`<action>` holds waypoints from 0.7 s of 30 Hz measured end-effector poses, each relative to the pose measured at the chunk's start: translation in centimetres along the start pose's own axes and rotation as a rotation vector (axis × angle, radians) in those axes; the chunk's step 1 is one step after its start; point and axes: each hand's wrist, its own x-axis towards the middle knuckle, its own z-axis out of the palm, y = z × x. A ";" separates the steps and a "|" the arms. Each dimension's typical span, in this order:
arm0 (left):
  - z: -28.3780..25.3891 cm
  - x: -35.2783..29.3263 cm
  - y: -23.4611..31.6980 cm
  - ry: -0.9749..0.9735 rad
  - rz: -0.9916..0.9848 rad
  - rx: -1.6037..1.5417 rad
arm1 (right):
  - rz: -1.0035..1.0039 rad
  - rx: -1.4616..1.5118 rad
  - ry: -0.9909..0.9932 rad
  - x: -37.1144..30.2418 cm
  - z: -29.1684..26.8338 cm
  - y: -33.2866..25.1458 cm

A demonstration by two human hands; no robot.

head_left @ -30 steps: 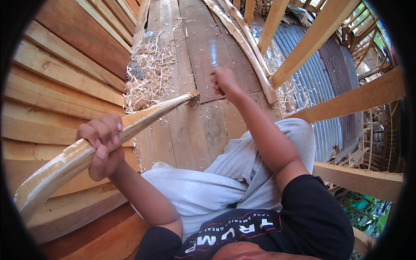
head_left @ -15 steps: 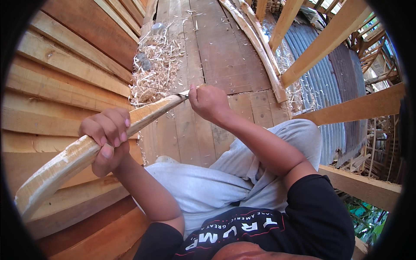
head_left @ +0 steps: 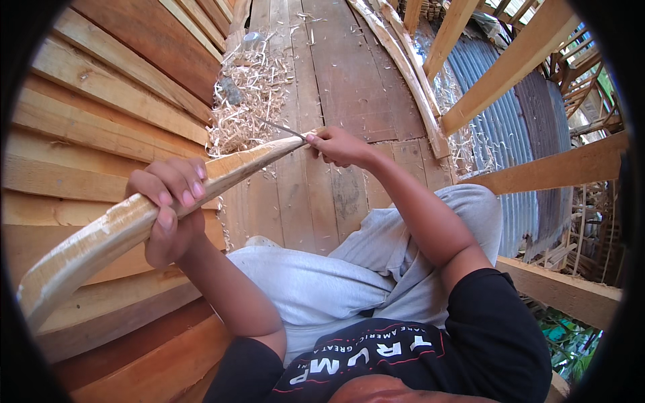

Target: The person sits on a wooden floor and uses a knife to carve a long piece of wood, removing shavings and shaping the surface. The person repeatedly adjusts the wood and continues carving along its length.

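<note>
Both grips are clamped, left hand (head_left: 172, 207) around the pole (head_left: 235, 166) over the floor (head_left: 356, 80), right hand (head_left: 339, 148) on the knife (head_left: 282, 128), which, clear a second ago, now crosses the pole's thin end, where work seems centred.

From my remote seat I take this for a rough timber porch serving as a woodworking spot: plank wall (head_left: 87, 114) around ten o'clock, heaped shavings (head_left: 269, 101) at eleven, board floor (head_left: 356, 74) at twelve. My feed shows it open-sided, with corrugated sheets (head_left: 494, 114) at two, a wooden rail (head_left: 551, 166) at three, leaves (head_left: 571, 341) at four.
</note>
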 end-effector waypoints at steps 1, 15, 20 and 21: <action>0.7 0.1 0.1 0.065 0.004 0.028 | 0.062 0.075 -0.053 0.0 -0.1 -0.2; 4.4 1.6 0.7 0.386 0.021 0.355 | 0.120 0.242 -0.031 -0.6 1.2 -0.5; 0.8 1.9 -0.3 0.289 0.198 0.671 | 0.233 0.360 -0.056 -0.1 1.8 0.8; 0.5 1.4 -0.8 0.371 0.186 0.596 | 0.241 0.348 -0.056 -0.2 1.7 0.8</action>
